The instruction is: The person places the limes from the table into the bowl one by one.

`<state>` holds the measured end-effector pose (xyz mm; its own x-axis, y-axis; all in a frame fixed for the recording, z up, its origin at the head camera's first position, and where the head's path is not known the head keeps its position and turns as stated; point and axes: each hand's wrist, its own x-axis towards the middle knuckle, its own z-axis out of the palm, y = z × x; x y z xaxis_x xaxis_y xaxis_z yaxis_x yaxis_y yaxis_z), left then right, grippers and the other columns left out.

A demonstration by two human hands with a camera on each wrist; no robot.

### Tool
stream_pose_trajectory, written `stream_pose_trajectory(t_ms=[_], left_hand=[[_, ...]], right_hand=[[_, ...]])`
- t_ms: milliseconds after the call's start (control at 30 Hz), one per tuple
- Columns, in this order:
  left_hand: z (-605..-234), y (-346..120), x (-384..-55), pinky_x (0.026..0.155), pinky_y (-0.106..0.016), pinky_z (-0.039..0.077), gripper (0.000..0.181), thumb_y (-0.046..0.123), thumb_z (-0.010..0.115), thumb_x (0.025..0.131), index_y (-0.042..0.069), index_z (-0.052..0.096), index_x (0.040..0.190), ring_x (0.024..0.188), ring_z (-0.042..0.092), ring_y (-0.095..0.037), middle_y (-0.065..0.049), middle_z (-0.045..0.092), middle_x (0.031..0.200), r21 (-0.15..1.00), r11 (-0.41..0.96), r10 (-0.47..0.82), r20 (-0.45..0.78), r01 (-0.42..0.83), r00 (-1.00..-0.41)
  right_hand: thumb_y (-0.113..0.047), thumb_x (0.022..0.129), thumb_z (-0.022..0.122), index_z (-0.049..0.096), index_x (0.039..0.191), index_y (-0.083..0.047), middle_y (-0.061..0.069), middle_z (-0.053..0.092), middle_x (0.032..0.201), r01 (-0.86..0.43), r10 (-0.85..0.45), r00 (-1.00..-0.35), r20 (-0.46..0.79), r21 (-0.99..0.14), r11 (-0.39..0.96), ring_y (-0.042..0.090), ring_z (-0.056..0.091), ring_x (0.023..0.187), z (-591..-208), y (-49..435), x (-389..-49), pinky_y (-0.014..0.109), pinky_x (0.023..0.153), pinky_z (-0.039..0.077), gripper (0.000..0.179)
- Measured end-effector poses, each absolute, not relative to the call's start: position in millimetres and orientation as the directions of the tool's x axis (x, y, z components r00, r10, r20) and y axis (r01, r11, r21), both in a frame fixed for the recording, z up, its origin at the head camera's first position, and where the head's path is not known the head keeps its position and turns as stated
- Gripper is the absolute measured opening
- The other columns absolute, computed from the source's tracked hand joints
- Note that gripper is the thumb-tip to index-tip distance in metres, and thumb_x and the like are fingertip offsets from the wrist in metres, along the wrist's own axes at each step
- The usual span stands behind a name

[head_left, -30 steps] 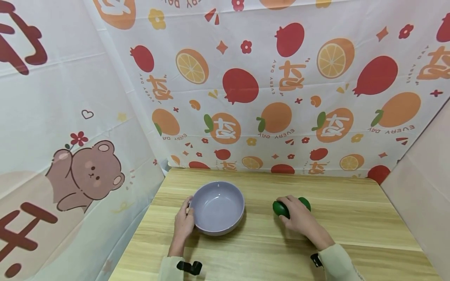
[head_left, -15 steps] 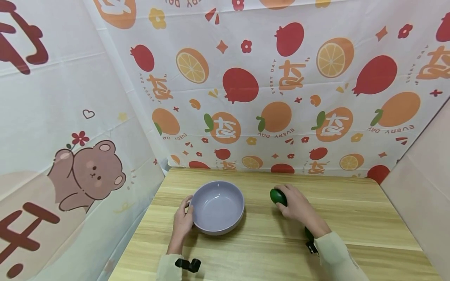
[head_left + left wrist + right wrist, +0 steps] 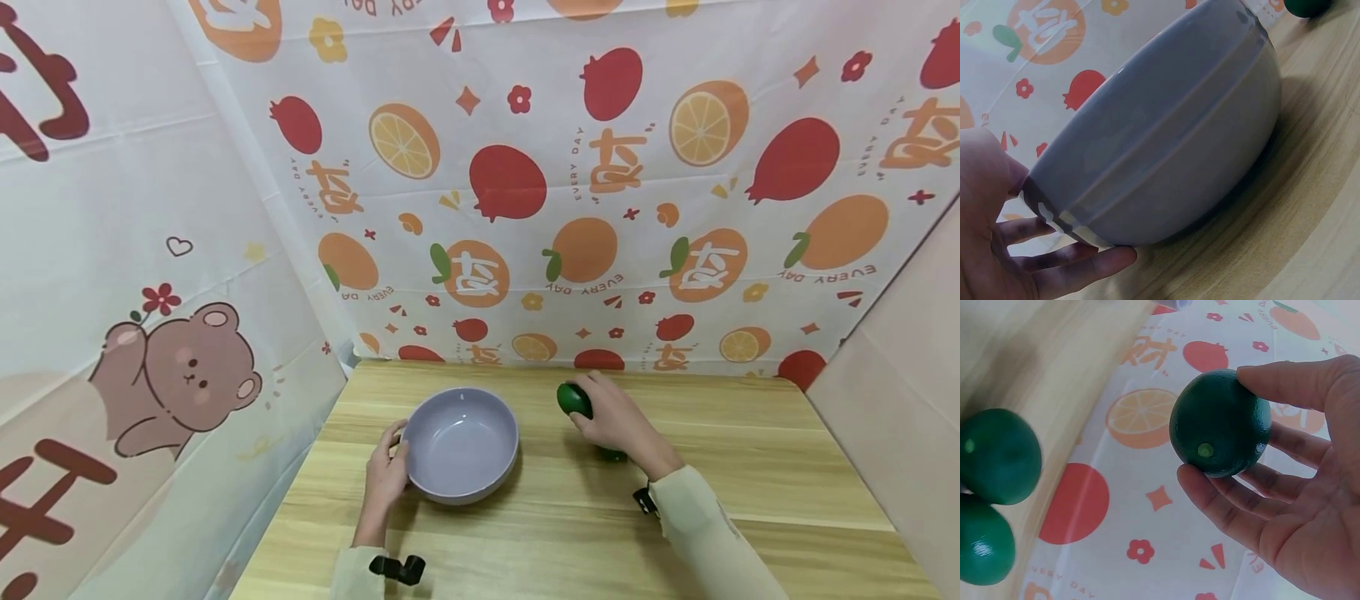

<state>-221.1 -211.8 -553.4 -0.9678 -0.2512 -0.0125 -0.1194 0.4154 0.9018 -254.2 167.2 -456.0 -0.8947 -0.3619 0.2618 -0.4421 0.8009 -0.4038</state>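
A lavender bowl [image 3: 461, 450] stands on the wooden table, left of the middle. My left hand [image 3: 386, 477] grips its left side, the thumb at the rim and the fingers [image 3: 1085, 275] under the outer wall. Over the table to the right of the bowl, my right hand [image 3: 617, 421] holds a dark green lime [image 3: 1219, 422] between thumb and fingers; a pale stem spot shows on it. Two more limes lie side by side on the table in the right wrist view, one above [image 3: 1000, 456] and one below [image 3: 985, 544]. From the head, the forearm mostly hides them.
The pale wooden table [image 3: 525, 533] meets a fruit-printed cloth wall [image 3: 420, 250] at its back edge. A cloth with a bear print [image 3: 198, 367] hangs on the left, and a plain pale one [image 3: 900, 400] on the right. Each wrist wears a black camera mount [image 3: 397, 569].
The right hand has lifted the lime off the table and carried it back and to the left, nearer the bowl. My left hand keeps its grip on the bowl.
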Motion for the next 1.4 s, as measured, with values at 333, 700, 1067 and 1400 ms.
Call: stream_pose_trajectory(t_ms=[333,700,1067,1400], left_hand=[[-554,-212,-222,0.079,-0.039,0.06,0.041,0.017,0.044,0.108,0.016,0.049,0.149,0.108,0.068,-0.046,-0.031,0.052,0.143,0.896,0.426,-0.264,-0.005,-0.121,-0.965],[-556,-210,-223,0.079,-0.039,0.06,0.041,0.018,0.044,0.108,0.017,0.049,0.148,0.106,0.069,-0.044,-0.031,0.053,0.143,0.892,0.436,-0.26,0.001,-0.117,-0.966],[-556,-211,-223,0.078,-0.036,0.058,0.041,0.018,0.045,0.108,0.016,0.05,0.148,0.103,0.07,-0.042,-0.03,0.055,0.142,0.889,0.441,-0.279,0.004,-0.124,-0.96],[-553,-208,-224,0.075,-0.034,0.058,0.04,0.018,0.044,0.108,0.017,0.049,0.148,0.108,0.068,-0.045,-0.031,0.053,0.143,0.898,0.421,-0.266,-0.014,-0.129,-0.964]], right_hand=[[-0.021,0.089,0.076,0.059,0.138,-0.012,0.013,0.061,0.134,-0.462,-0.391,-0.887,0.248,-0.416,0.783,0.031,0.061,0.115,-441,146,-267,0.054,0.096,0.054,0.053],[-0.023,0.091,0.074,0.057,0.142,-0.015,0.011,0.061,0.133,-0.448,-0.415,-0.892,0.178,-0.458,0.768,0.026,0.058,0.113,-433,117,-276,0.047,0.094,0.056,0.054],[-0.022,0.091,0.075,0.057,0.14,-0.012,0.014,0.059,0.138,-0.521,-0.487,-0.852,0.191,-0.398,0.755,0.028,0.058,0.116,-437,85,-281,0.047,0.095,0.055,0.053],[-0.026,0.092,0.074,0.056,0.141,-0.015,0.01,0.059,0.133,-0.507,-0.5,-0.857,0.126,-0.377,0.775,0.023,0.057,0.11,-439,62,-284,0.041,0.093,0.055,0.053]])
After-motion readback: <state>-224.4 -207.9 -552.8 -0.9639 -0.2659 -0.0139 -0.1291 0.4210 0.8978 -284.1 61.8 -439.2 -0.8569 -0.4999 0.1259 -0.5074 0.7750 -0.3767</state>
